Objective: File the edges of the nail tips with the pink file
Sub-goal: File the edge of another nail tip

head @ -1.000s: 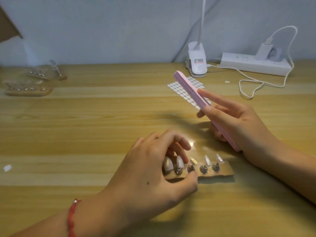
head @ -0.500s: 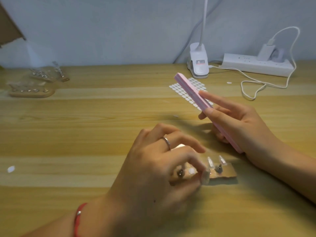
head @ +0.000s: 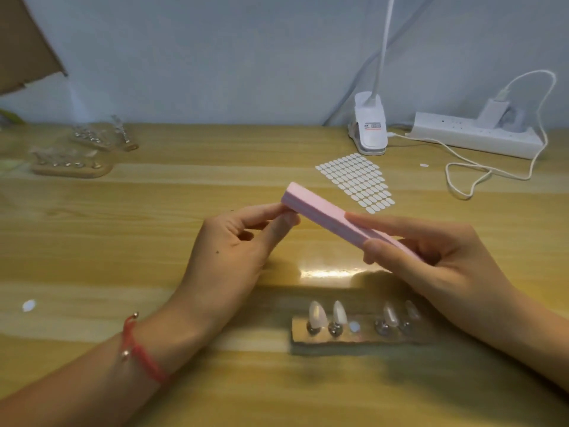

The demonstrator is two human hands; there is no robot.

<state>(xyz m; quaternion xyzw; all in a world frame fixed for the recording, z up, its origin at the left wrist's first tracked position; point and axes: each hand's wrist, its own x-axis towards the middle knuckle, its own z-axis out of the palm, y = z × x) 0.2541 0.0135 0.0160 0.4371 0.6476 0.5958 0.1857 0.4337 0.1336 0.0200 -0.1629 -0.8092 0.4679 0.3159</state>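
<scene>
Table [head: 129, 229] of pale wood, bearing all else. Right hand [head: 431, 251] above its middle, clamped on the near-right half of the file [head: 326, 215]: forefinger straight along the top, thumb on the near side, other fingers curled beneath. Left hand [head: 240, 241] opposite, thumb and forefinger pinched together at the file's far-left end, likely on one tip [head: 291, 217], though too hidden to be sure.

File: a long pink block, held in the air, slanting from far left down to near right. Looks stiff, light and rough enough not to slip. Best gripped at one end, leaving the other end free for rubbing.

Stand [head: 363, 339] near the front edge, below the right hand. Four tips [head: 315, 314] upright on it, middle post bare. Thin, glossy, featherlight, probably springy and easily flicked away. Best pinched by the flat faces close to the base, with the edge left bare for the file and only light pressure.
</scene>
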